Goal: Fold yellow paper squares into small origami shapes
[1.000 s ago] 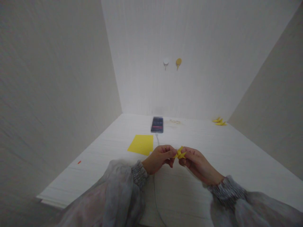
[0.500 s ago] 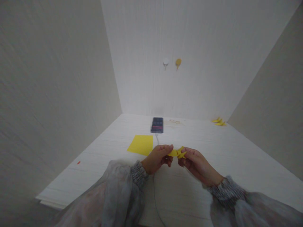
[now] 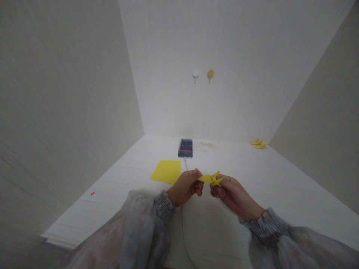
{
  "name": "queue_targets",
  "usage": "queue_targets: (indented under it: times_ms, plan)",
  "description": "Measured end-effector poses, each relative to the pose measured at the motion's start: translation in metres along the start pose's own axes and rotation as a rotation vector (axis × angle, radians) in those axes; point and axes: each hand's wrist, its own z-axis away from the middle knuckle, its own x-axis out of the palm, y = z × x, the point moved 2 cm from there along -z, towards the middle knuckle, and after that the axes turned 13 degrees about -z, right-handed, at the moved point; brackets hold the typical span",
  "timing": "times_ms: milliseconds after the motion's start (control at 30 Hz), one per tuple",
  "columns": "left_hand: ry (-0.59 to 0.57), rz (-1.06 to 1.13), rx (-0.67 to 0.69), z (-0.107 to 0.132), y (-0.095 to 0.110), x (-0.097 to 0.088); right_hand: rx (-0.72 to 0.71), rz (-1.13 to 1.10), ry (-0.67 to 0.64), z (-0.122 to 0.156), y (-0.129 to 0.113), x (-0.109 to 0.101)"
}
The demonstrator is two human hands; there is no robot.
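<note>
Between my two hands is a small piece of folded yellow paper [image 3: 207, 179], with a long flap on the left and pointed ends on the right. My left hand [image 3: 186, 185] pinches the tip of the long flap between thumb and fingers. On the other side, my right hand [image 3: 231, 192] grips the pointed end, its fingertips partly hidden behind the folds. A flat sheet of yellow paper [image 3: 166, 172] lies on the white table [image 3: 134, 158], just beyond my left hand.
Behind my hands lies a phone [image 3: 185, 148] with a blurred screen, its white cable [image 3: 183, 231] running toward me under my left wrist. Several folded yellow paper pieces [image 3: 259, 144] rest in the far right corner. Two round hooks [image 3: 210, 73] hang on the back wall. A red scrap [image 3: 92, 193] sits at left.
The long flap now shows more fully, as my left thumb has drawn back toward its tip. My right hand stays in nearly the same place.
</note>
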Motion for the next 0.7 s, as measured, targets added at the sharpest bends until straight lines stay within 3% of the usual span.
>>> queue_targets:
  times_ms: [700]
  plan:
    - [-0.034, 0.139, 0.068, -0.0017, -0.0002, -0.0029, 0.034, -0.114, -0.021, 0.0012, -0.0088, -0.0005]
